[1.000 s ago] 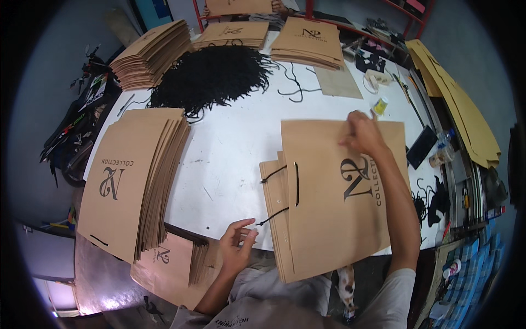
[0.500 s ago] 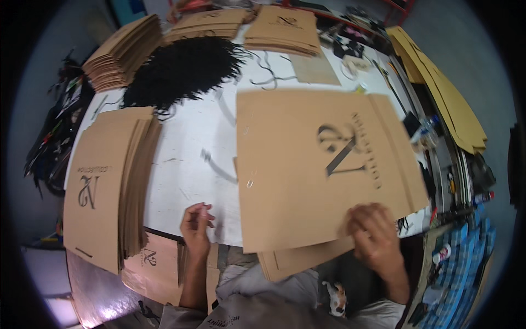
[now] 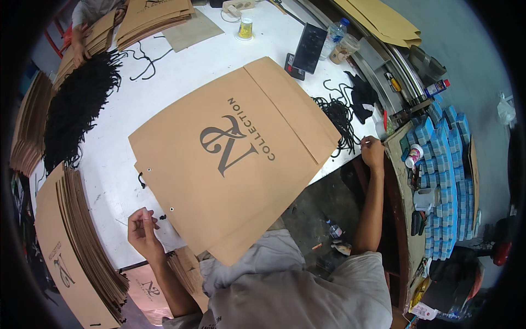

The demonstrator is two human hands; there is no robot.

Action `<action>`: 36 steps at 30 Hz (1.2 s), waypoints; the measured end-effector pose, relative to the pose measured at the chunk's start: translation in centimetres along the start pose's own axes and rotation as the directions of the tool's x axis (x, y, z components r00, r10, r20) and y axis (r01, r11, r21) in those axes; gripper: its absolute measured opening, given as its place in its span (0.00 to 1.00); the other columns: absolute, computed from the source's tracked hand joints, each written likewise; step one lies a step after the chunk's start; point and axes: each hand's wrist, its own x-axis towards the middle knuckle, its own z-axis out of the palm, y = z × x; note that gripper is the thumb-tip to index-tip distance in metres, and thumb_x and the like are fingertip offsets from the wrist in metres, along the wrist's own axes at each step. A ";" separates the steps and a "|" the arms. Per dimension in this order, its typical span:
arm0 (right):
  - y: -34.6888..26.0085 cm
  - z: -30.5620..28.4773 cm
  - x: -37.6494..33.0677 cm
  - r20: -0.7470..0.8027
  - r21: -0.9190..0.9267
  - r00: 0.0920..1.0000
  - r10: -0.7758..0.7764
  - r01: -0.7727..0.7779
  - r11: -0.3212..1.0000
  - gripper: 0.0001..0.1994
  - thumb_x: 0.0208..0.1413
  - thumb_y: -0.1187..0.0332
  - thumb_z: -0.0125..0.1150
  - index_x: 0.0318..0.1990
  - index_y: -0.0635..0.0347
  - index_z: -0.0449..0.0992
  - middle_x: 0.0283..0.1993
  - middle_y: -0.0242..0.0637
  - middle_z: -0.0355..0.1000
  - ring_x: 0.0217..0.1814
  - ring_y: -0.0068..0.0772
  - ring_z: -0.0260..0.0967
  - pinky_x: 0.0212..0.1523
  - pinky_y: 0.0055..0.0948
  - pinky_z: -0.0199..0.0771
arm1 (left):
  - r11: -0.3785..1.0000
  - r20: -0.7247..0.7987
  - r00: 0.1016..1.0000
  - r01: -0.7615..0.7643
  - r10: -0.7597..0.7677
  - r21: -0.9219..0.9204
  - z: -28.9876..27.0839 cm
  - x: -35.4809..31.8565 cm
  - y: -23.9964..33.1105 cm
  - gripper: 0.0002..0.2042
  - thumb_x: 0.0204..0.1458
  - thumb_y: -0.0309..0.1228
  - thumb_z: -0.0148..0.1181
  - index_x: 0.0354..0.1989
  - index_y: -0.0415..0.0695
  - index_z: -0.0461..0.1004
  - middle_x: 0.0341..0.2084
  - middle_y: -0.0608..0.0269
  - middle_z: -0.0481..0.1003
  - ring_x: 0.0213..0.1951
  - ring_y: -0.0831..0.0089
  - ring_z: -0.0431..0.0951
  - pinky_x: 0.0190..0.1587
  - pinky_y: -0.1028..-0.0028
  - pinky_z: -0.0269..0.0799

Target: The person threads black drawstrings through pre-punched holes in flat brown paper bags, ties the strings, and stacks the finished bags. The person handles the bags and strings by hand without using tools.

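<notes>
A large brown paper bag (image 3: pixel 241 186) with a black printed logo lies flat and slantwise on the white table in front of me, overhanging the near edge. Two small eyelets pierce its left side, and short black cord ends (image 3: pixel 142 180) stick out there from beneath it. Beside that lower left side is my left hand (image 3: pixel 143 233), thumb and fingers drawn together; anything between them is too small to make out. My right hand (image 3: pixel 372 152) is at the table's right edge with fingertips pressed together, next to a heap of black cords (image 3: pixel 341 123). What it pinches is unclear.
Stacked brown bags (image 3: pixel 82 236) stand at the left, with a large black cord pile (image 3: pixel 76 109) beyond. Another person's hand (image 3: pixel 81 54) touches that pile. A phone (image 3: pixel 310 48), a water bottle (image 3: pixel 334 38) and a cup (image 3: pixel 345 49) stand at the far right.
My right hand has let go of the bag and moved to the cords at the right edge. The bag now lies turned on the table. The whole view has swung to the right.
</notes>
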 end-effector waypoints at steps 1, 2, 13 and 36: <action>1.7 0.7 0.2 0.052 -0.023 0.998 0.031 -0.030 0.999 0.11 0.56 0.66 0.69 0.37 0.67 0.81 0.30 0.53 0.80 0.35 0.51 0.81 0.38 0.41 0.76 | 1.000 0.011 1.000 -0.002 0.002 0.006 0.1 0.1 0.1 0.08 0.64 0.30 0.62 0.44 0.37 0.77 0.33 0.60 0.79 0.30 0.80 0.74 0.31 0.80 0.68; 2.7 1.7 0.4 0.103 -0.041 0.993 0.060 -0.056 0.998 0.12 0.56 0.64 0.70 0.36 0.67 0.81 0.30 0.53 0.80 0.35 0.51 0.81 0.38 0.41 0.76 | 1.000 0.018 1.000 -0.009 0.009 0.014 0.1 0.5 0.2 0.08 0.64 0.30 0.62 0.44 0.37 0.77 0.32 0.60 0.79 0.29 0.81 0.73 0.31 0.81 0.67; -0.8 4.1 0.1 0.325 0.946 0.880 0.345 -0.299 -0.129 0.06 0.64 0.72 0.62 0.46 0.58 0.75 0.34 0.30 0.69 0.32 0.25 0.64 0.32 0.25 0.64 | 0.985 0.125 0.986 0.088 -0.107 0.147 1.0 3.5 0.5 0.12 0.61 0.31 0.66 0.47 0.37 0.77 0.28 0.66 0.79 0.25 0.84 0.73 0.26 0.82 0.67; -37.7 9.7 -20.6 0.288 0.938 0.531 -0.797 0.013 0.347 0.04 0.56 0.79 0.68 0.39 0.67 0.81 0.35 0.34 0.79 0.36 0.19 0.73 0.37 0.20 0.71 | 0.963 0.286 0.948 0.197 -0.140 -0.183 2.6 -1.6 3.0 0.23 0.58 0.18 0.62 0.62 0.32 0.69 0.34 0.64 0.76 0.35 0.82 0.77 0.37 0.81 0.73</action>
